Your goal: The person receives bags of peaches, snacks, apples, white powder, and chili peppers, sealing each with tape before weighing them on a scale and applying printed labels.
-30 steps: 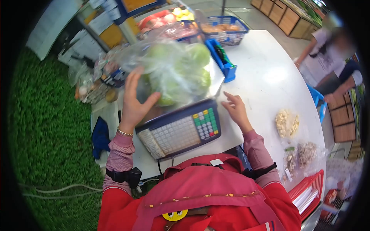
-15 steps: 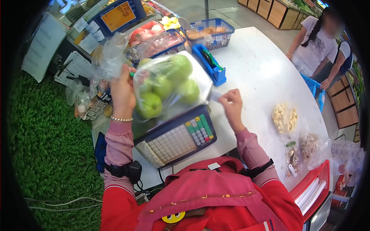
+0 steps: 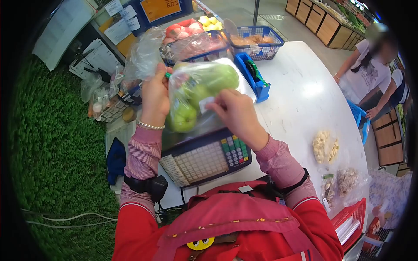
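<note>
While bag (image 3: 196,93) hangs, right hand (image 3: 237,115) labels

Bag of apples (image 3: 196,93) above scale (image 3: 204,158), tape dispenser (image 3: 254,78) right.

The left hand (image 3: 155,99) is up in a closed fist, forearm raised. The right hand (image 3: 237,115) lies close beside it, fingertips (image 3: 216,104) pinched together, both forearms angled inward.

White counter (image 3: 305,100), green turf floor (image 3: 56,143), wooden crates (image 3: 320,19)
</note>
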Motion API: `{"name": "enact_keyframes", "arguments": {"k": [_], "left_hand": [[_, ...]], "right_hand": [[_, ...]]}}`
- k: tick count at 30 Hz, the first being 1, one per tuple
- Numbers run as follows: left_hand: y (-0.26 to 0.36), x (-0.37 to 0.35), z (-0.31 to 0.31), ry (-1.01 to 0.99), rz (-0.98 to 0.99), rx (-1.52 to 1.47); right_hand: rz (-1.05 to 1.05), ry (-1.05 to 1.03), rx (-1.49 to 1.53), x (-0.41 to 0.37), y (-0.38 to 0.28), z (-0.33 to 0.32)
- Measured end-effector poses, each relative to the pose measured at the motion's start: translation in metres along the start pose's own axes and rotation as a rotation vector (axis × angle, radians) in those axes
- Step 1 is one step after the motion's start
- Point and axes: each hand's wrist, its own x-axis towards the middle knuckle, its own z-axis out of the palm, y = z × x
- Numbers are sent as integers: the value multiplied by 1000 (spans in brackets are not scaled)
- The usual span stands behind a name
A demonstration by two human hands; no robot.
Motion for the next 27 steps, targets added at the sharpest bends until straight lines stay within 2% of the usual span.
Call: {"name": "enact_keyframes", "arguments": {"k": [1, 3, 4, 7, 12, 14, 15, 16, 17, 20, 22, 23, 25, 27], "left_hand": [[-1, 1, 1, 35, -8, -4], [-2, 1, 2, 65, -19, -17], [-2, 0, 3, 70, -27, -35], [-6, 1, 1, 57, -48, -62], [-9, -3, 2, 7, -64, -48], [-12, -1, 0, -19, -30, 11], [-10, -3, 2, -43, -35, 1], [-8, -10, 6, -56, 13, 85], [-8, -16, 11, -79, 60, 159], [-17, -27, 7, -94, 185, 429], [-8, -42, 14, -113, 201, 519], [-12, -46, 9, -39, 240, 594], [-7, -56, -2, -156, 353, 783], [-12, -71, -4, -89, 354, 825]], "right_hand": [[-5, -3, -2, 3, 0, -1], [174, -84, -95, 6, 2, -9], [172, -83, -105, 6, 7, -12], [331, 90, 10, -4, 28, -24], [424, 134, 99, -36, 31, -40], [347, 174, 151, -40, 25, -42], [205, 163, 85, -36, 22, -44], [193, 154, 79, -31, 14, -43], [23, 159, -9, -23, 6, -45], [-157, 113, 16, 5, -21, -25], [-214, 17, 43, 23, -30, -5], [-214, -34, -38, 27, -29, 7], [-264, -14, -107, 35, -16, 34], [-321, -14, -157, 35, -7, 33]]}}
